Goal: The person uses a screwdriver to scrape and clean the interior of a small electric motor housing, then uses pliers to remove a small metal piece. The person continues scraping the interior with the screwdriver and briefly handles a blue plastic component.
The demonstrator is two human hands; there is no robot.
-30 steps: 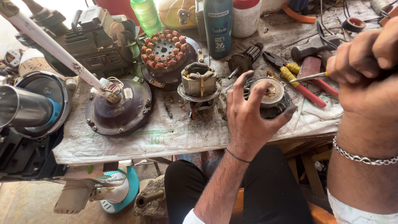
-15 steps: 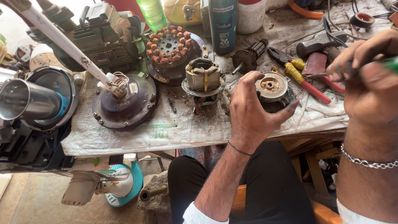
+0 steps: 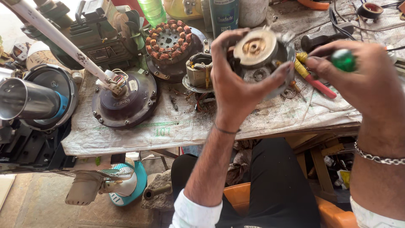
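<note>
My left hand grips a round metal motor part with a tan hub, lifted above the bench and tilted toward me. My right hand is closed around a green-handled screwdriver, its handle end showing between my fingers, just right of the motor part. A silver chain bracelet hangs on my right wrist. The screwdriver's tip is hidden behind the hand.
On the cloth-covered bench lie a dark fan motor housing with a white rod, a copper-wound stator, a smaller winding, a red and yellow tool, bottles at the back. A steel cylinder sits left.
My left hand has lifted the round motor part off the bench and raised it toward me. My right hand has come in closer with the screwdriver.
</note>
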